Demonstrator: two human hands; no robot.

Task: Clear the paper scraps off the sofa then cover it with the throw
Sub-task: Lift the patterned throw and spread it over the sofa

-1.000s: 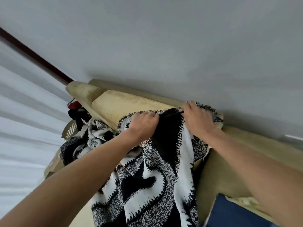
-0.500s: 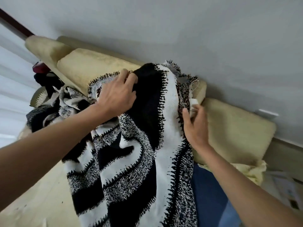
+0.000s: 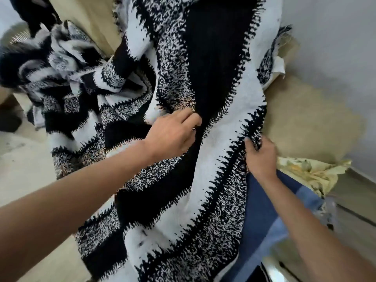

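The throw [image 3: 203, 78] is draped down the sofa [image 3: 305, 123] from back to seat, long axis running that way; a mid fold is pinched in the fingers [image 3: 191, 120] of the left hand [image 3: 173, 135], the edge gripped by the right hand [image 3: 261, 157], nearer the sofa's bare stretch, where a pull is expected

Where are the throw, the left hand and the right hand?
throw [image 3: 213, 78], head view, black middle stripe.
left hand [image 3: 173, 135], head view, back of hand.
right hand [image 3: 262, 157], head view, back of hand.
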